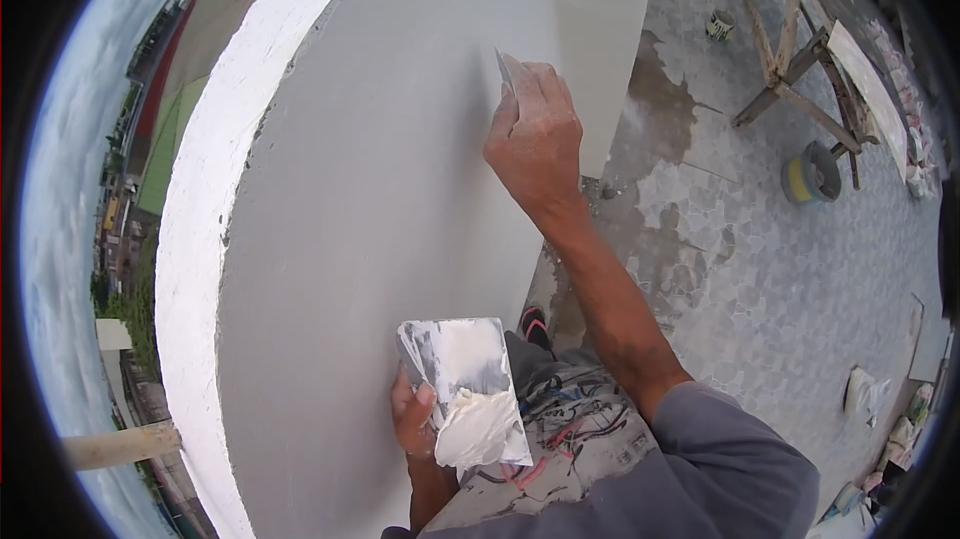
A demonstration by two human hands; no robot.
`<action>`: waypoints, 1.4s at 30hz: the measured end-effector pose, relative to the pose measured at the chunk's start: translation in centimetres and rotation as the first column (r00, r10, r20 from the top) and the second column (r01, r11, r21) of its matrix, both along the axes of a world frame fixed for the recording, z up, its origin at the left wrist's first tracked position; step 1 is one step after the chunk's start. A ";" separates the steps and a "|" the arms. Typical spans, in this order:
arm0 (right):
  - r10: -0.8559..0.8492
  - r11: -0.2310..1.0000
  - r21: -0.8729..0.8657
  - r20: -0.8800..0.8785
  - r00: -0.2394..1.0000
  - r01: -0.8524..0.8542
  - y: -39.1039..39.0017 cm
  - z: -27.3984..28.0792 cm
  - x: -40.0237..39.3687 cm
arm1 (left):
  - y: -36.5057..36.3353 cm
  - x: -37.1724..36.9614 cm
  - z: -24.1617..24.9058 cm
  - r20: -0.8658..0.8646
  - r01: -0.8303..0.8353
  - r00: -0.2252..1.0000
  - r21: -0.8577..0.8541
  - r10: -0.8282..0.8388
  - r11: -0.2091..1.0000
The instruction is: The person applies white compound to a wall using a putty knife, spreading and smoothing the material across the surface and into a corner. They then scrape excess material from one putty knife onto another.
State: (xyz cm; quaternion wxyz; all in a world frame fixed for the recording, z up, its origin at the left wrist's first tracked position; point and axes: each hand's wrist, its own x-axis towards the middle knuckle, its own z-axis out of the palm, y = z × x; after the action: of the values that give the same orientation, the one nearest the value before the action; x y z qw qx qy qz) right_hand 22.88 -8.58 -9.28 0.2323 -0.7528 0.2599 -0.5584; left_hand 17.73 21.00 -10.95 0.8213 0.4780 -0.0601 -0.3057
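Observation:
My right hand [540,139] is raised to the grey wall [350,189], its fingers closed round a putty knife [504,67]. Only a thin edge of the blade shows past the fingertips, close against the wall face. Lower down, my left hand [410,417] grips a flat rectangular plate [487,375] in front of my body. A thick heap of white putty [478,431] lies on the plate's lower half, with smears over the upper part. My left thumb presses at the plate's left edge; the other fingers are mostly hidden behind it.
The wall's rough white top [195,199] runs along the left, with an open drop beyond it. A pole [120,447] juts out there. On the paved floor [740,269] at right stand a wooden trestle [790,69], a bucket [812,175] and a small can [719,26].

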 end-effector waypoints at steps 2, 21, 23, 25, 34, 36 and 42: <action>0.053 0.995 0.076 0.046 0.998 -0.057 0.1 0.3 -1.6 | -0.1 0.0 0.0 0.003 0.014 1.000 -0.011 -0.013 1.000; 0.381 0.902 0.139 0.184 0.906 -0.408 0.3 -3.3 0.6 | -1.7 2.1 0.1 -0.002 0.075 0.997 -0.111 -0.076 0.991; 0.446 0.841 0.260 0.165 0.880 -0.475 -0.7 -2.6 -0.2 | -1.7 2.1 -0.2 -0.003 0.069 0.998 -0.114 -0.070 0.991; 0.412 0.840 0.309 0.171 0.895 -0.446 -1.5 -2.3 -0.4 | -1.8 2.1 -0.4 -0.006 0.055 0.998 -0.119 -0.056 0.991; 0.377 0.916 0.103 0.114 0.919 -0.388 2.0 -3.7 0.6 | -1.9 1.6 0.0 -0.010 0.067 0.998 -0.141 -0.069 0.988; 0.413 0.904 0.074 0.094 0.906 -0.420 2.3 -4.2 0.5 | -1.6 1.6 -0.2 -0.003 0.071 0.997 -0.142 -0.072 0.987; 0.372 0.927 -0.058 0.033 0.928 -0.370 2.6 -6.5 1.0 | -1.8 1.2 0.4 0.008 0.042 0.999 -0.097 -0.041 0.994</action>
State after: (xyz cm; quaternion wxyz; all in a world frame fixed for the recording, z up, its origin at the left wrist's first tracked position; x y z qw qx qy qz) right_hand 23.87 -6.01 -15.79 0.3203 -0.7815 0.0937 -0.5271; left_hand 18.93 19.16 -10.58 0.8369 0.4369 -0.0874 -0.3181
